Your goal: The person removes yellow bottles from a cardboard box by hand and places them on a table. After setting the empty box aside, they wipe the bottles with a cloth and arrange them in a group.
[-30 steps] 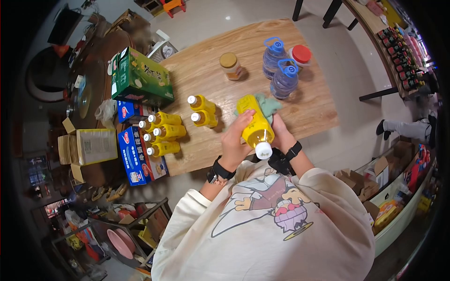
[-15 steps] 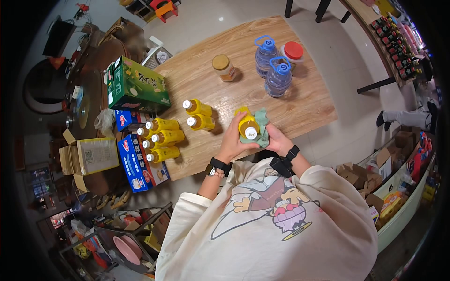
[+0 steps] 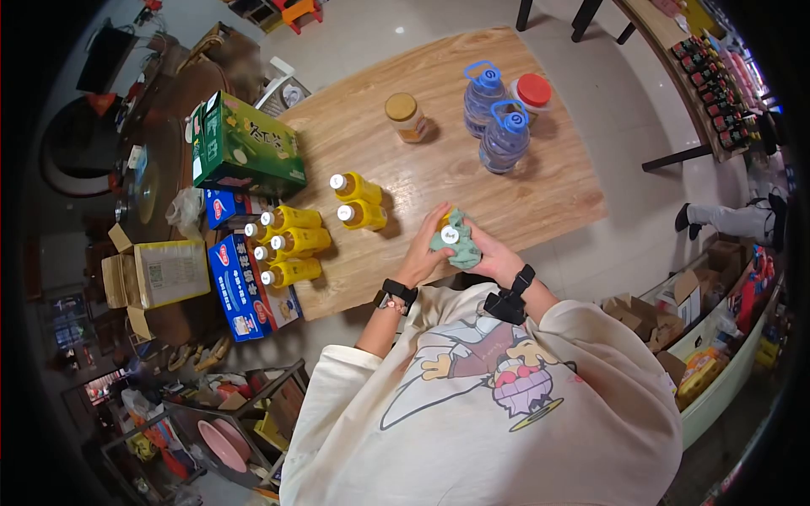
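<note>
Person's standing at the near edge of the wooden table [image 3: 540,194], both hands up close together w/ a yellow bottle [image 3: 450,234] between them. Bottle's roughly upright, white cap toward the camera, just over the table's front edge, and mostly covered by a green cloth [image 3: 464,253]. Left hand [image 3: 424,251] is curled round the bottle's left side, fingers closed on it; watch on that wrist. Right hand [image 3: 494,257] is cupped on the cloth, pressing it vs. the bottle from the other side; black strap on that wrist. Two more yellow bottles [image 3: 361,202] stand just left of the hands, apart from them. Approx. five others [image 3: 291,244] lie bunched at the table's left edge, next to blue boxes [image 3: 240,287] and a green carton [image 3: 245,148]. Far side: gold-lid jar [image 3: 407,115], two blue-capped water jugs [image 3: 498,118], and a red-lid jar [image 3: 533,91] behind them.
</note>
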`<state>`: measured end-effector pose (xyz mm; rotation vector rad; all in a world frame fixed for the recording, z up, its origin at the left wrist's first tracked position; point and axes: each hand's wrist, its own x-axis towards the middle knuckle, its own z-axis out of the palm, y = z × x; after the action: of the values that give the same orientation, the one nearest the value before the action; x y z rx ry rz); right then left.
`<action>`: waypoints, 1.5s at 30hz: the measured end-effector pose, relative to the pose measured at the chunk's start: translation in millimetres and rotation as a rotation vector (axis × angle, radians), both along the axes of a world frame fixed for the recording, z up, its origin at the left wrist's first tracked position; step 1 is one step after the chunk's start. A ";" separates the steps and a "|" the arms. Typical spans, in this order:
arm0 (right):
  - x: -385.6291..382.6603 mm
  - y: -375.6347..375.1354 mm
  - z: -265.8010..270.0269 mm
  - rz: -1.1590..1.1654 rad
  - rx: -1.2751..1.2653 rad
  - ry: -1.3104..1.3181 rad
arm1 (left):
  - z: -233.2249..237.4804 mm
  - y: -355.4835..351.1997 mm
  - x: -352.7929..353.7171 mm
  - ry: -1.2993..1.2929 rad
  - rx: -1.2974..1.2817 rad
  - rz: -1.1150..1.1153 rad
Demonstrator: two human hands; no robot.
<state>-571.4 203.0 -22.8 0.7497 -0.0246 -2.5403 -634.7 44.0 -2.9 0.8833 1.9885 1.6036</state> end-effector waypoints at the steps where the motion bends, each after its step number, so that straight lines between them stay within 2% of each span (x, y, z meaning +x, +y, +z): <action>1: 0.7 0.7 0.4 0.000 0.001 0.000 | -0.3 -0.8 0.2 0.000 0.001 0.000; 4: 3.1 3.8 -0.5 0.053 -0.021 0.008 | -1.6 -6.7 0.5 -0.070 0.066 -0.031; 6: 3.8 4.6 -2.5 0.081 -0.010 0.074 | -1.9 -19.7 -4.7 -0.373 0.120 -0.118; 7: 4.6 5.2 0.1 0.081 -0.008 0.073 | -4.0 -28.0 -8.1 -0.373 0.122 -0.119; 9: 5.6 6.8 5.6 0.104 0.098 -0.042 | -7.4 -40.8 -14.2 -0.615 0.098 -0.057; 10: 5.3 9.5 7.0 0.104 0.098 -0.042 | -10.0 -41.7 -12.1 -0.615 0.098 -0.057; 12: 5.2 14.5 7.5 0.287 0.099 0.016 | -14.0 -42.0 -3.3 0.218 -0.242 -0.059; 13: 5.5 12.7 6.5 0.291 0.096 0.016 | -5.6 -32.2 5.9 0.328 -0.271 0.048; 14: 4.9 10.8 5.1 0.364 0.157 0.049 | -8.7 -26.8 8.9 0.328 -0.273 0.051; 17: -1.0 6.8 20.9 0.498 0.275 0.095 | -11.2 -18.3 15.0 0.492 -0.202 0.309; 21: -2.8 5.2 40.0 0.694 0.460 0.133 | -10.2 -28.8 24.3 0.554 -0.303 0.316; 24: -3.4 5.5 50.0 0.834 0.500 0.138 | -12.1 -35.1 32.3 0.548 -0.406 0.263; 28: -6.9 4.1 53.0 0.889 0.593 0.240 | -15.5 -33.1 43.0 0.538 -0.401 0.384; 30: -13.6 4.7 51.7 0.993 0.745 0.518 | -24.2 -38.6 45.6 0.556 -0.424 0.417; 32: -21.2 6.5 54.8 1.057 0.838 0.586 | -33.0 -46.5 45.9 0.610 -0.491 0.453; 34: -29.3 12.2 76.7 1.284 1.034 0.820 | -47.3 -65.4 48.6 0.570 -0.498 0.509; 35: -31.4 15.3 84.5 1.275 1.042 0.824 | -53.8 -75.6 46.7 0.531 -0.500 0.569; 36: -34.0 20.6 91.4 1.142 0.970 0.728 | -55.4 -83.4 43.7 0.544 -0.493 0.566; 37: -33.9 25.4 96.1 1.013 0.890 0.632 | -56.1 -92.6 45.4 0.337 -0.380 0.642; 38: -32.9 31.1 99.3 1.012 0.891 0.633 | -58.2 -101.0 47.0 0.123 -0.268 0.713; 39: -32.4 38.4 100.8 0.793 0.749 0.503 | -81.1 -113.0 45.3 0.072 -0.228 0.748; 40: -32.4 45.8 99.7 0.581 0.604 0.375 | -76.4 -114.2 41.4 0.073 -0.228 0.756; 41: -30.6 54.7 90.8 0.593 0.602 0.380 | -72.9 -113.9 36.2 0.038 -0.232 0.767; 43: -26.2 63.2 66.5 0.235 0.173 0.243 | -84.0 -118.3 24.6 -0.069 -0.180 0.776; 44: -24.5 59.3 57.5 0.239 0.170 0.243 | -98.9 -119.7 22.8 -0.125 -0.089 0.816; 45: -23.9 55.0 53.6 0.126 0.130 0.369 | -107.2 -121.2 19.2 -0.064 -0.125 0.817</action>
<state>-595.3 258.0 30.8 0.3073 0.3036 -2.5359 -615.5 -77.2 -110.1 -0.0760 2.5348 1.8176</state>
